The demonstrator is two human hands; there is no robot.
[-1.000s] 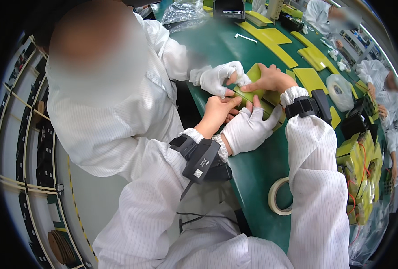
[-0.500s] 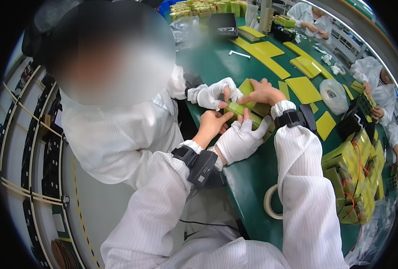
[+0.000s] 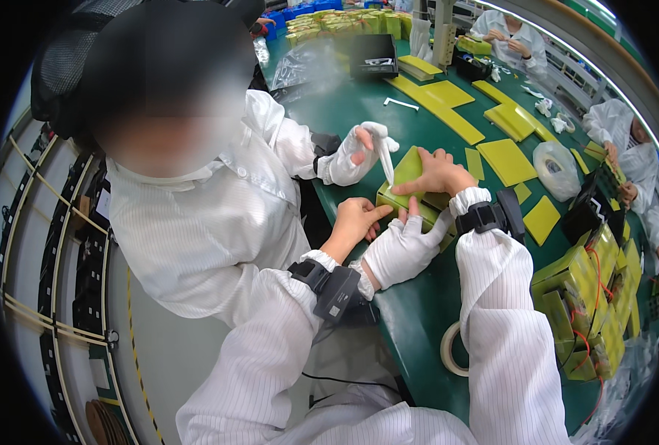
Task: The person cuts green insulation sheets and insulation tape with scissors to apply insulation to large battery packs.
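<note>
A yellow-green box-shaped block (image 3: 407, 175) sits on the green table. My bare right hand (image 3: 439, 175) lies over its top, thumb toward the left and fingers over the far side, gripping it. At its near left corner, my bare left hand (image 3: 358, 222) presses thumb and fingertips against the edge. A co-worker's gloved hand (image 3: 404, 252) holds the near side of the block, between my hands. The co-worker's other gloved hand (image 3: 348, 159) is raised at the left, and a narrow white strip (image 3: 386, 159) runs from it down to the block.
Yellow-green sheets (image 3: 505, 162) lie beyond the block. Right of my forearm stand wired yellow-green packs (image 3: 582, 304), and a tape roll (image 3: 452, 348) lies beside my sleeve. A bagged roll (image 3: 555, 170) and black box (image 3: 372, 56) are farther off. The co-worker (image 3: 196, 215) leans in close at left.
The co-worker's far gloved hand has pulled back left and up from the block, and the white strip now shows below it. My hands stay on the block, almost unmoved.
</note>
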